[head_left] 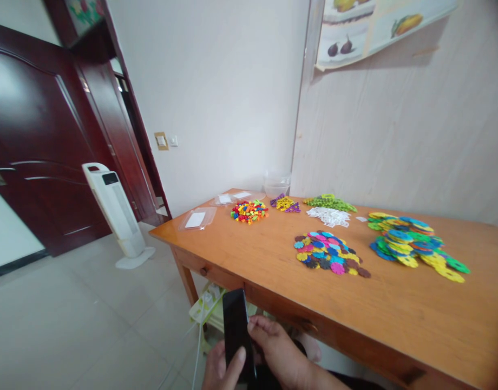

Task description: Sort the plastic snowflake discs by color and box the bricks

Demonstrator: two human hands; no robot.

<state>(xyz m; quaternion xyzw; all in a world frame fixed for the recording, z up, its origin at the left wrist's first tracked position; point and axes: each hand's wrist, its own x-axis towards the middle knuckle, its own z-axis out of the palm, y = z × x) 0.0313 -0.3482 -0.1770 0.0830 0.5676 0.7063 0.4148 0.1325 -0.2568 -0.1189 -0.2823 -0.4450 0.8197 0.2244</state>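
Note:
A black smartphone [234, 317] with a dark screen is held upright below the table's front edge. My left hand [221, 369] is closed around its lower part, thumb across the front. At the phone's right edge, the bent fingers of my right hand [282, 351] are closed on its side; some fingertips are hidden. On the wooden table [269, 260] above lie a pile of multicoloured flower-shaped discs [326, 253] and a heap of small bright plastic pieces [249, 211].
Larger ring-like discs [415, 244], white pieces [329, 216], green pieces [330, 203] and purple-yellow pieces [285, 203] lie farther back. A clear bowl [276, 184] stands by the wall, near flat clear lids [197, 219]. A white tower fan [117, 211] stands left.

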